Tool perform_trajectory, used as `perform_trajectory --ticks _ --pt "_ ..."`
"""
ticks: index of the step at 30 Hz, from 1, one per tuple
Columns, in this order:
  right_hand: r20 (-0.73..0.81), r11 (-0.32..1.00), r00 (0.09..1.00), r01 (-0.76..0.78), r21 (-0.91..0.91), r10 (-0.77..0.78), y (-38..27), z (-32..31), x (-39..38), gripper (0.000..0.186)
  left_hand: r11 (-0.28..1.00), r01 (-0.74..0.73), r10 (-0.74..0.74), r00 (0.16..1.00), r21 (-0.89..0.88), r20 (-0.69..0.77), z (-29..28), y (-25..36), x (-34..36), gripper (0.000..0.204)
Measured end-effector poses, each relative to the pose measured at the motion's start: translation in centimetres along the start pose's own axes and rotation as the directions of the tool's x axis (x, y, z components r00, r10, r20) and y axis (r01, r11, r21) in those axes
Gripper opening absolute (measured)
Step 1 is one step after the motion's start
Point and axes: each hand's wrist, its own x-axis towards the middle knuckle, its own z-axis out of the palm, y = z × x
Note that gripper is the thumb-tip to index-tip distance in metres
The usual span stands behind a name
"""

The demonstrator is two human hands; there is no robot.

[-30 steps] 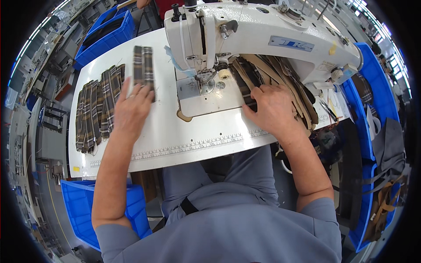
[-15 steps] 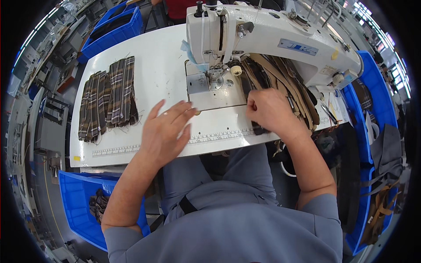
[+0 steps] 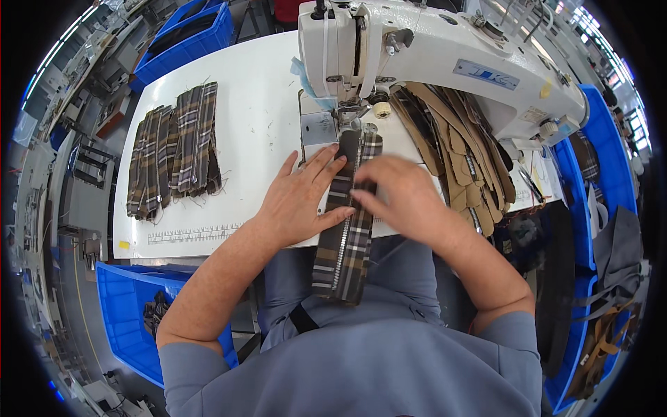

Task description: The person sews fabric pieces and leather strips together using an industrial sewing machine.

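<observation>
A long brown plaid fabric strip with a metal zipper (image 3: pixel 351 267) down its middle lies under the sewing machine's (image 3: pixel 347 69) needle area, its near end hanging over the table edge above my lap. My left hand (image 3: pixel 299 198) rests flat on the strip's left side, fingers stretched out and thumb reaching toward the zipper. At the strip's right edge is my right hand (image 3: pixel 403 191), smeared by motion, its thumb near the zipper; whether it grips the fabric is unclear.
Plaid strips (image 3: pixel 194 142) lie at the table's left. Tan and dark zippered pieces (image 3: pixel 455 149) are heaped under the machine arm. Blue bins stand at the back left (image 3: pixel 184 42), lower left (image 3: pixel 125 326) and right (image 3: pixel 611 153). A printed ruler (image 3: pixel 191 235) runs along the front edge.
A plaid zippered strip now lies beneath the machine head, brought leftward from the right-hand heap. My left hand has moved right onto it; my right hand has shifted left.
</observation>
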Motion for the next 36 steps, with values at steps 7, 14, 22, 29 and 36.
perform_trajectory --ticks 7,14,22,29,36 --pt "-0.005 0.946 0.954 -0.298 -0.125 0.300 1.2 0.6 1.1 0.066 0.989 0.146 -0.145 0.982 0.000 -0.120 1.5 1.0 0.1 0.100" --pt "0.056 0.796 0.856 -0.501 0.339 0.514 2.7 -0.4 0.8 0.055 0.974 0.060 -0.092 0.986 -0.219 -0.137 1.7 2.8 1.9 0.090" --pt "-0.007 0.871 0.940 -0.312 0.378 0.340 6.8 -3.5 1.4 0.032 0.997 -0.027 0.019 0.994 -0.075 -0.104 1.2 3.2 2.0 0.059" --pt "0.029 0.916 0.931 -0.363 0.169 0.364 4.0 -3.4 1.6 0.019 0.996 -0.049 0.035 0.983 -0.073 -0.181 1.7 3.6 2.9 0.051" --pt "-0.032 0.942 0.951 -0.301 0.146 0.308 9.4 -6.6 3.6 0.026 0.987 -0.038 0.012 0.986 -0.157 -0.165 1.5 2.5 2.8 0.057"
